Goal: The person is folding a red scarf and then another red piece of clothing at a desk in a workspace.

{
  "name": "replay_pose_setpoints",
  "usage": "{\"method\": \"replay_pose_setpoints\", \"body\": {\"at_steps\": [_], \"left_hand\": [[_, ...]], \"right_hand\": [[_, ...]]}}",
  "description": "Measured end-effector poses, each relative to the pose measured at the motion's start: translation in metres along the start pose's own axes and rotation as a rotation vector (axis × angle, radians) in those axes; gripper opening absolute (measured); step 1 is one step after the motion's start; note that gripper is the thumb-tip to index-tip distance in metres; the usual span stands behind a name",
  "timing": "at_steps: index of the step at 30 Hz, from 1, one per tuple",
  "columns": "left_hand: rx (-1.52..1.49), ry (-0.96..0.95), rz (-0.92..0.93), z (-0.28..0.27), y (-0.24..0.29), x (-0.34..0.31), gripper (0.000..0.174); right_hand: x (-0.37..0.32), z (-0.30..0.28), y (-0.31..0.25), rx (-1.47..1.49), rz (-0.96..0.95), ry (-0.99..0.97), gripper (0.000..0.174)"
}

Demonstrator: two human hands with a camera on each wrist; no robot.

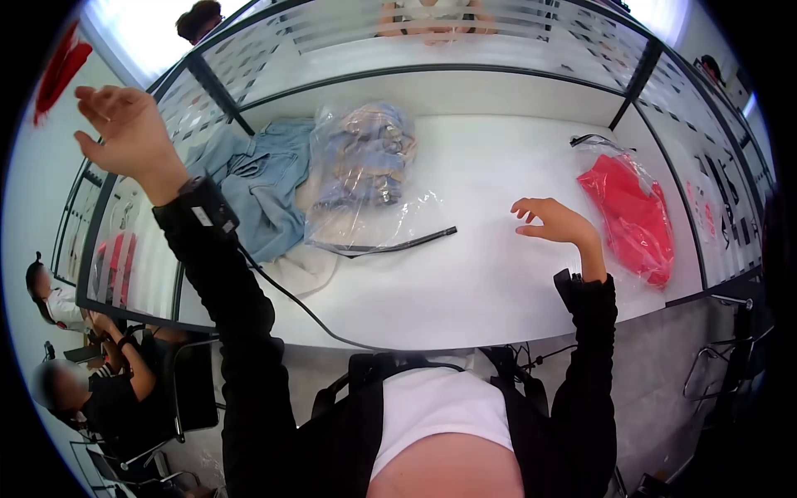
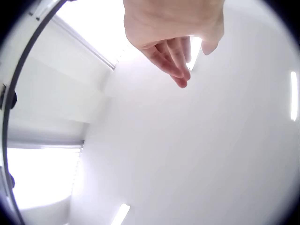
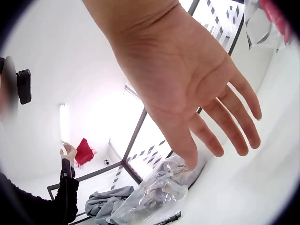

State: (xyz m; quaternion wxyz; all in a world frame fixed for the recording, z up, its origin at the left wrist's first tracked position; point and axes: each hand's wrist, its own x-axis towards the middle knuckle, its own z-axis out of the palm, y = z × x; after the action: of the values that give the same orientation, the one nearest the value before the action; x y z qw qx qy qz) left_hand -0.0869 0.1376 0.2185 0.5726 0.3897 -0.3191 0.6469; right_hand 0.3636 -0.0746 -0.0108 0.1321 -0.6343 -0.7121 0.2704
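Observation:
My left hand (image 1: 116,124) is raised high above the table's left side, fingers spread, holding nothing; the left wrist view shows its fingers (image 2: 176,58) against the white ceiling. My right hand (image 1: 544,217) hovers open over the white table (image 1: 490,274), fingers loosely spread (image 3: 220,131), empty. A clear plastic bag with folded clothes (image 1: 365,166) lies at the table's middle left, its dark zip strip (image 1: 415,241) toward me. Blue jeans (image 1: 257,187) lie left of it. A clear bag holding a red garment (image 1: 635,216) lies to the right of my right hand.
Glass partitions with dark frames (image 1: 224,91) fence the table's back and sides. A cable (image 1: 290,295) runs from my left sleeve across the table edge. Seated people (image 1: 100,382) are at lower left, and another person's hands (image 1: 432,21) rest beyond the far partition.

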Motion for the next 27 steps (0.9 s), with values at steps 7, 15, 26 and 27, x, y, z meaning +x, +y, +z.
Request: {"method": "replay_pose_setpoints", "body": {"at_steps": [7,15,26,27], "left_hand": [[0.126,0.141,0.051,-0.024,-0.002,-0.025,0.030],[0.121,0.291,0.028,-0.070,0.005,-0.058,0.024],[1.226,0.436,-0.802,-0.162,-0.024,-0.142,0.018],[1.302,0.413,-0.909,-0.177,-0.026,-0.150,0.019]], "right_hand": [[0.012,0.000,-0.018,0.012,-0.069,-0.043,0.034],[0.031,-0.003,-0.034,0.010,-0.149,-0.048,0.029],[0.099,0.019,-0.064,0.124,-0.358,0.153,0.027],[0.106,0.025,-0.065,0.109,-0.325,0.100,0.033]]}}
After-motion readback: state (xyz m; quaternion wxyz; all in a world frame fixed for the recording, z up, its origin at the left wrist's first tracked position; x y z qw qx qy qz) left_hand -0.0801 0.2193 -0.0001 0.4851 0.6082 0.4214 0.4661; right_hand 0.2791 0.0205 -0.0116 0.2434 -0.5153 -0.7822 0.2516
